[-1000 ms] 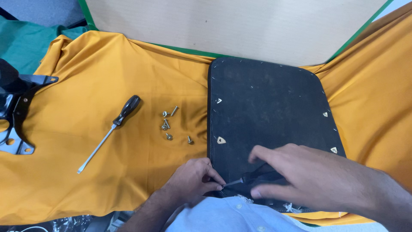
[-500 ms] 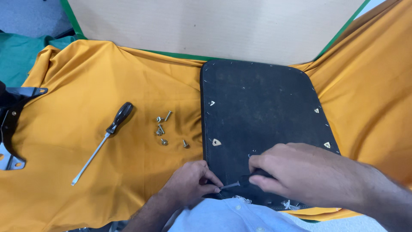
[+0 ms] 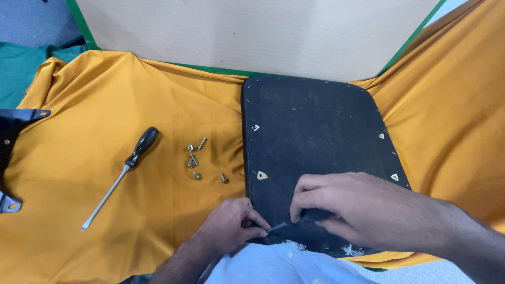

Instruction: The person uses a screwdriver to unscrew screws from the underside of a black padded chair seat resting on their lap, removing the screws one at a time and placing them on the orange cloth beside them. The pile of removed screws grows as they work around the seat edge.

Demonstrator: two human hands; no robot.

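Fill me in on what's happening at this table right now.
A person is working at the near edge of a black upholstered seat pad lying underside up on orange cloth. The right hand grips a small dark-handled tool whose tip points toward the left hand, which pinches at the pad's edge. A black-handled screwdriver and a few loose screws lie on the cloth to the left, untouched. A black metal bracket sits at the far left.

Bare orange cloth (image 3: 94, 94) open at left – screwdriver (image 3: 123, 171), loose screws (image 3: 195, 158) block middle
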